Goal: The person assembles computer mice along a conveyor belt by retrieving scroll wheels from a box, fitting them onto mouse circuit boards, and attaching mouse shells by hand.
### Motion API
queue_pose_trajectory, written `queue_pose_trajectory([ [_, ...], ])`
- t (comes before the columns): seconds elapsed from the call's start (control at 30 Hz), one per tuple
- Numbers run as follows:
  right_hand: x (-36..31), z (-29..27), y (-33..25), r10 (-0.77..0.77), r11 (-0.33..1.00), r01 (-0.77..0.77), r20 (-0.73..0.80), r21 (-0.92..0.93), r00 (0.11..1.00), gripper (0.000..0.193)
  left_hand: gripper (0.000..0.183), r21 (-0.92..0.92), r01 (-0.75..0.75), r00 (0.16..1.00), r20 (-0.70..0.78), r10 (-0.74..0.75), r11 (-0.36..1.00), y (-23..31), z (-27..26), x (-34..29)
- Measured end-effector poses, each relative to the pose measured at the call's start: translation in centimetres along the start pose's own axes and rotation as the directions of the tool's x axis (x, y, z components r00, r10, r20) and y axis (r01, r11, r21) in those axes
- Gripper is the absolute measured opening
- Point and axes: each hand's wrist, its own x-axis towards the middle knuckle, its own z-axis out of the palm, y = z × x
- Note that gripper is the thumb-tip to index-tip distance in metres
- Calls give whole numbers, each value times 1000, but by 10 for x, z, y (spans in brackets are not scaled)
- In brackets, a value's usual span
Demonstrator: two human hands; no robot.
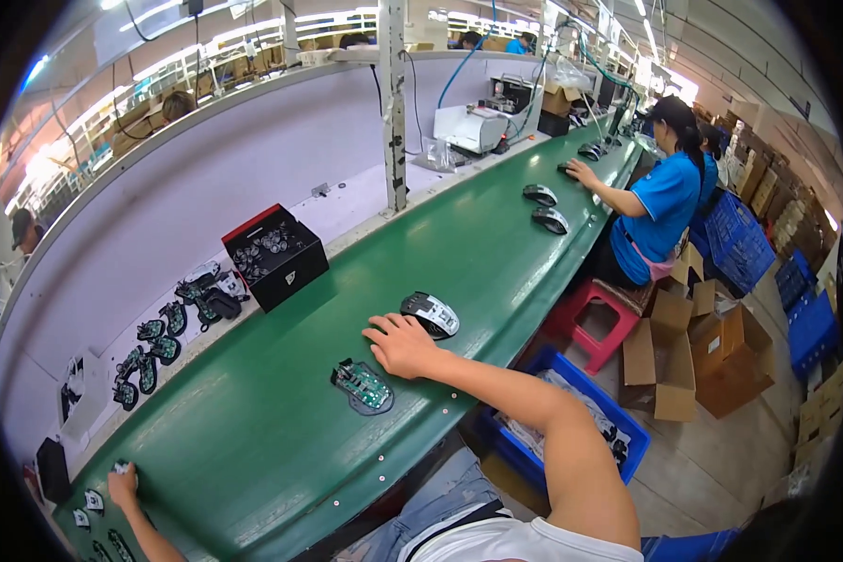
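Observation:
On the green belt my right hand (403,347) lies with its fingers apart, just beside a silver and black computer mouse (431,316); whether it touches the mouse I cannot tell. Nearer to me than that hand sits an opened mouse base with a green circuit board (362,387). Far out at the left end, my left hand (124,487) is closed on a small silver and dark mouse part (121,465), mostly hidden by the fingers. Close to it are silver mouse shell pieces (94,501) and a circuit board assembly (120,545).
A black box of small parts (290,267) stands along the belt's far edge, beside a pile of mouse bases and boards (164,337). Farther right are more mice (550,220) and a co-worker in blue (667,211). A blue crate (628,426) and open cartons (660,361) sit below.

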Motion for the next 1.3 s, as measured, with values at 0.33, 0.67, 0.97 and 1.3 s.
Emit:
queue_pose_trajectory([
  [0.33,-2,-7,8,41,964,63,-378,259,925,31,81,-321,-346,927,27,374,881,174,-19,-130],
  [0.67,100,2,-174,-331,773,268,5,575,944,72,55,-816,528,732,295,614,-237,218,-9,-195],
  [0.97,95,18,-224,-465,71,199,-144,977,873,69,64,-543,714,620,196,760,-442,221,-44,-276],
  [1.3,35,-20,-225,-446,-124,15,-70,992,892,83,34,-857,412,805,184,564,-308,270,-64,-363],
])
